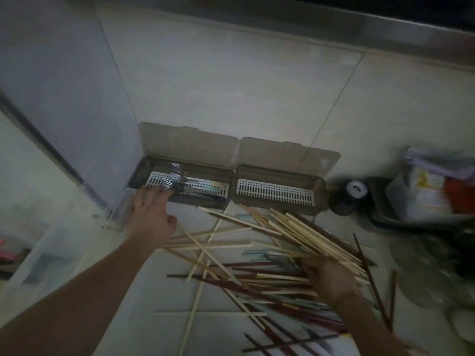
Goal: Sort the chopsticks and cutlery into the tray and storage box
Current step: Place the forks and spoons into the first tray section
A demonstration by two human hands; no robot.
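Lying crisscrossed, pale, dark-red and green chopsticks (257, 265) cover the tiled counter (164, 299).

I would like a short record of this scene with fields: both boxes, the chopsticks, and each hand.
left box: lid open, white slotted tray inside, already holds some cutlery
right box: lid open, white slotted tray bare
loose chopsticks: mixed pile on the tiled counter, pale wood, dark red and green
left hand: at the left box's near left corner, fingers on the tray
right hand: in the pile, gathering pale chopsticks
image quality: dim and blurred
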